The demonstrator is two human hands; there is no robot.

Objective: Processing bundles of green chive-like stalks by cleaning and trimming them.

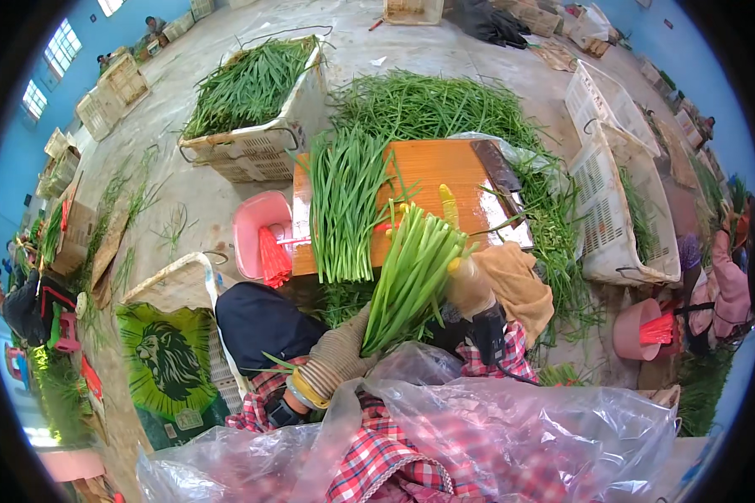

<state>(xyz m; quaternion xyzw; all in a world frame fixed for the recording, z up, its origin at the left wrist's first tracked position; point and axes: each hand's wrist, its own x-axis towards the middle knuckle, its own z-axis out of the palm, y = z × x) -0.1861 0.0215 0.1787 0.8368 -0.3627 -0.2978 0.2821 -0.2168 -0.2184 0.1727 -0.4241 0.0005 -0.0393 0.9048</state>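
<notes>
My left hand (343, 349), in a striped knit glove, grips a bunch of garlic chives (409, 270) low down, over my lap. My right hand (469, 286), in a translucent glove with yellow finger covers, holds the same bunch from its right side. One yellow-covered finger points up behind it, and other yellow tips show past its upper edge. A red strip (387, 226) shows beside those tips. A second pile of chives (347, 207) lies across the left of the wooden board (440, 163). A broad dark blade (496, 165) rests along the board's right edge.
A pink bin (245, 236) with red strips (272, 258) stands left of the board. Loose chives (428, 104) are heaped behind it. Plastic crates stand at the left (258, 151) and right (623, 207). A clear plastic sheet (509, 427) covers my lap. Other people sit at both sides.
</notes>
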